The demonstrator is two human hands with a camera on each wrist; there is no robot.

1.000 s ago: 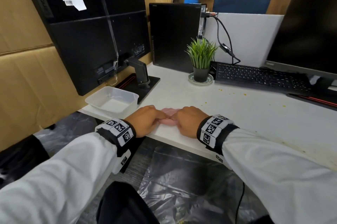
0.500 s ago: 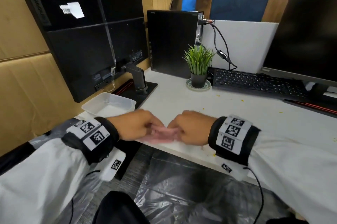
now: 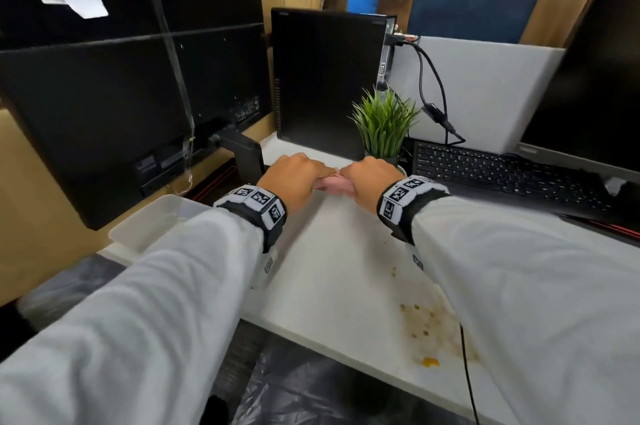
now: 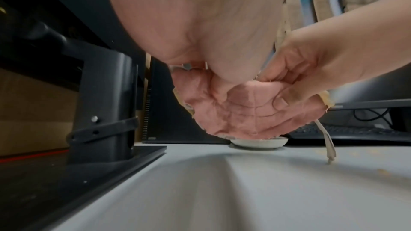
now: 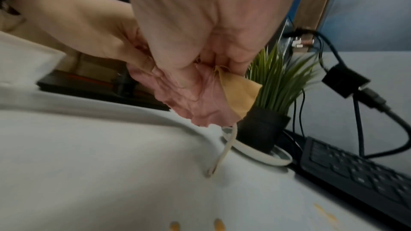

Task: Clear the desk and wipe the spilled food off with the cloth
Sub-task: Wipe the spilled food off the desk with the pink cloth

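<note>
Both hands hold a bunched pink cloth (image 3: 332,183) (image 4: 244,110) (image 5: 195,101) above the white desk (image 3: 339,272), in front of the potted plant. My left hand (image 3: 294,179) grips its left end and my right hand (image 3: 370,179) grips its right end, fingers curled into the folds. A tan corner (image 5: 240,92) and a pale loop (image 5: 222,155) hang from the cloth. Yellow-brown spilled food (image 3: 420,324) smears the desk near its front edge, under my right forearm; more crumbs (image 5: 195,225) show in the right wrist view.
A clear plastic container (image 3: 149,224) sits at the desk's left edge by a black monitor stand (image 3: 246,158). Behind the hands stand a potted plant (image 3: 384,127) on a saucer, a black computer case (image 3: 325,82), and a keyboard (image 3: 502,172) at right.
Both hands lifted the pink cloth off the desk's front edge and carried it forward and up toward the plant. The view tilted down, showing the spill.
</note>
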